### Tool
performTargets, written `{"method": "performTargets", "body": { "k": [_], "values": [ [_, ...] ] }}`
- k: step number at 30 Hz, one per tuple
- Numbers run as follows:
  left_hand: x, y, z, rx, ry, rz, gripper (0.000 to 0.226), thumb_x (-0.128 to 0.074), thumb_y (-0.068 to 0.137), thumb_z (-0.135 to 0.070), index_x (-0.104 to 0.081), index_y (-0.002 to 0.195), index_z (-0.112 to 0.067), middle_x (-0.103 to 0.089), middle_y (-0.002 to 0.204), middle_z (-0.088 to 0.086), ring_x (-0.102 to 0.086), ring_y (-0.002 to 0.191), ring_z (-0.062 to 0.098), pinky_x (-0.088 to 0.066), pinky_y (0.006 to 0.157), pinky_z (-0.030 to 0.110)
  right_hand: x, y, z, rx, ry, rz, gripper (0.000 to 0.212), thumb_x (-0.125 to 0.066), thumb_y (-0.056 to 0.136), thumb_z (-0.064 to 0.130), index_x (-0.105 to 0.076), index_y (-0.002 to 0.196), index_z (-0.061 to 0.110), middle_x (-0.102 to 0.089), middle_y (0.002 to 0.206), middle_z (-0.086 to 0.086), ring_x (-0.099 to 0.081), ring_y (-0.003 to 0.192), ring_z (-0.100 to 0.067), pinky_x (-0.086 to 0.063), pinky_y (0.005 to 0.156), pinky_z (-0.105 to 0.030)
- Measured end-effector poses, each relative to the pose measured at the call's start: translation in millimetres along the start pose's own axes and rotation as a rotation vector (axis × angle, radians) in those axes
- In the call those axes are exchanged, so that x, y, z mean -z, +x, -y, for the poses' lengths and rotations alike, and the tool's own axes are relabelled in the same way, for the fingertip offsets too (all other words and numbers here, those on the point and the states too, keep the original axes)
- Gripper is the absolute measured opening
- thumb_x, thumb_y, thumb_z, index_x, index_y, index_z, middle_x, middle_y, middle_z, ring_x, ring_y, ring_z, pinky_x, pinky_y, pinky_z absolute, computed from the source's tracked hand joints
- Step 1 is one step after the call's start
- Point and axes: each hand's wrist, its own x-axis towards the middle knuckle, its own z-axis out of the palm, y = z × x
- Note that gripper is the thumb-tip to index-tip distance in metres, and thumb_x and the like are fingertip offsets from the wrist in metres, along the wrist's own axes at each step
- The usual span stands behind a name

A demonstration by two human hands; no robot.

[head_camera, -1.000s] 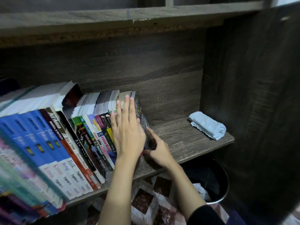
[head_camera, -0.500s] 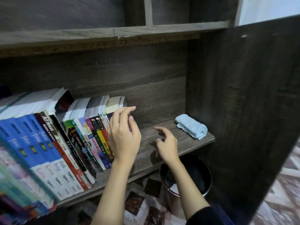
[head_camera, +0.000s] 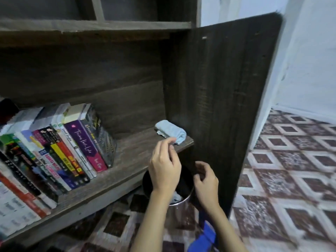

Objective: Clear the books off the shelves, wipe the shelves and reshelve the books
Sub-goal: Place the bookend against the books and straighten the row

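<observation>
Shelf (head_camera: 138, 151) holds books (head_camera: 76, 148) left of both hands. Left hand (head_camera: 164, 166) and right hand (head_camera: 206, 182) loosely curled, empty; cloth (head_camera: 172, 130) just beyond left hand.

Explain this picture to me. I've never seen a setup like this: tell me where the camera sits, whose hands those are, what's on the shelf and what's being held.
There is no machine here. The picture comes from a camera worn on a person's head, looking forward and down, so the hands are that person's own. The left hand and right hand hang in front of the shelf, fingers loosely curled, holding nothing that shows. A row of books fills the shelf's left part, and a folded light-blue cloth lies at its right end. A bin stands on the floor below.
</observation>
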Motion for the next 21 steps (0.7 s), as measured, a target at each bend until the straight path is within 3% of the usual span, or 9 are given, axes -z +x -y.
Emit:
{"method": "performTargets", "body": {
  "k": [3,5,8,12,16,21],
  "values": [
    [-21,-48,10,0.072,0.014,0.085,0.027,-0.039,0.089,-0.022,-0.065,0.097,-0.015,-0.066,0.095,-0.005,-0.061,0.087,0.01,-0.044,0.074,0.018,18,-11,-32,-0.063,-0.097,0.018,0.04,-0.053,0.08,-0.01,-0.062,0.115,0.007,-0.063,0.113,-0.006,-0.057,0.106,-0.017,-0.033,0.089,-0.012],
    [-35,-90,26,0.161,0.084,0.227,0.023,-0.043,0.09,-0.023,-0.064,0.098,-0.018,-0.064,0.097,-0.006,-0.063,0.086,0.012,-0.047,0.071,0.022,27,-26,-60,-0.114,-0.188,0.057,0.04,-0.054,0.082,-0.007,-0.06,0.119,0.007,-0.062,0.117,-0.006,-0.056,0.111,-0.02,-0.035,0.092,-0.018],
    [-46,-138,53,0.406,0.138,0.38,0.016,-0.052,0.088,-0.014,-0.065,0.095,-0.019,-0.066,0.094,0.0,-0.065,0.086,0.021,-0.051,0.072,0.033,31,-41,-94,-0.174,-0.297,0.148,0.042,-0.056,0.084,-0.003,-0.056,0.125,0.006,-0.06,0.125,-0.008,-0.054,0.118,-0.025,-0.038,0.099,-0.028],
    [-56,-200,74,0.842,0.257,0.658,0.023,-0.052,0.089,-0.008,-0.068,0.102,-0.017,-0.069,0.104,0.006,-0.063,0.099,0.027,-0.044,0.081,0.031,34,-57,-130,-0.198,-0.452,0.271,0.051,-0.059,0.085,0.005,-0.048,0.135,0.004,-0.053,0.136,-0.011,-0.049,0.126,-0.028,-0.034,0.105,-0.03],
    [-69,-265,94,0.972,0.259,0.993,0.037,-0.048,0.088,-0.004,-0.062,0.121,-0.013,-0.062,0.124,0.008,-0.057,0.114,0.02,-0.037,0.093,0.021,29,-72,-170,-0.235,-0.53,0.333,0.05,-0.053,0.094,0.013,-0.039,0.143,0.006,-0.046,0.143,-0.012,-0.044,0.131,-0.027,-0.032,0.108,-0.031],
    [-92,-302,116,1.011,0.268,1.1,0.052,-0.046,0.088,-0.007,-0.044,0.139,-0.013,-0.042,0.143,0.008,-0.046,0.127,0.023,-0.031,0.102,0.023,18,-88,-199,-0.287,-0.439,0.266,0.042,-0.048,0.095,0.005,-0.048,0.137,0.01,-0.055,0.133,-0.009,-0.054,0.119,-0.029,-0.04,0.095,-0.035]
  ]
}}
